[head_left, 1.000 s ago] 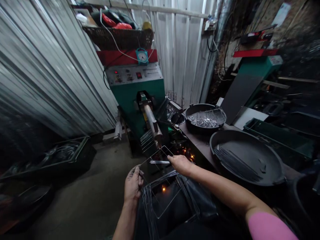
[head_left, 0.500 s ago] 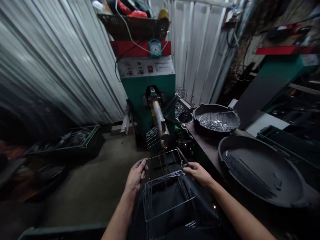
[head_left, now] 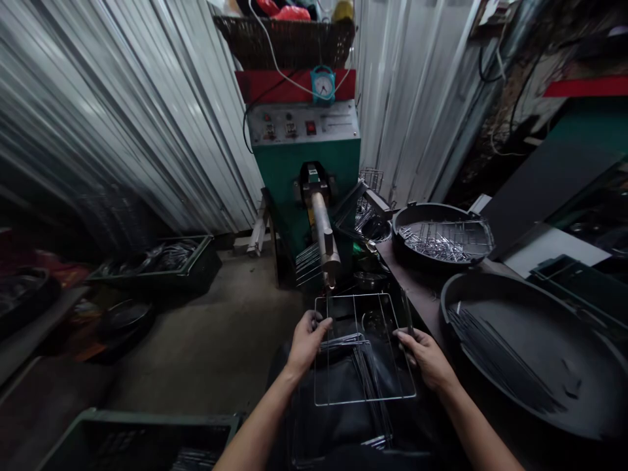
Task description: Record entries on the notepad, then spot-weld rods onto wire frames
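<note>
A rectangular wire frame (head_left: 366, 400) with thin cross wires is held out between my two hands. My left hand (head_left: 307, 343) pinches its left side between thumb and fingers. On the right side, my right hand (head_left: 424, 356) is closed on the frame's edge wire. A thin dark strip (head_left: 408, 314) rises by my right fingers; whether they hold it I cannot tell. The frame's far left corner lies just under the tip of a metal cylinder (head_left: 322, 226) on a green machine (head_left: 275, 170). Several bent wire frames (head_left: 364, 369) rest on my dark-covered lap beneath.
To the right stand a round black pan (head_left: 520, 327) with dark strips and a smaller pan (head_left: 444, 235) of short wires. Green crates stand at the left (head_left: 196, 278) and front left (head_left: 147, 418). A teal clock (head_left: 323, 85) hangs on the machine, before a corrugated metal wall (head_left: 171, 118).
The wire frame has turned flatter to my view and moved right relative to the cylinder, with both hands still on it. My view has swung slightly left.
</note>
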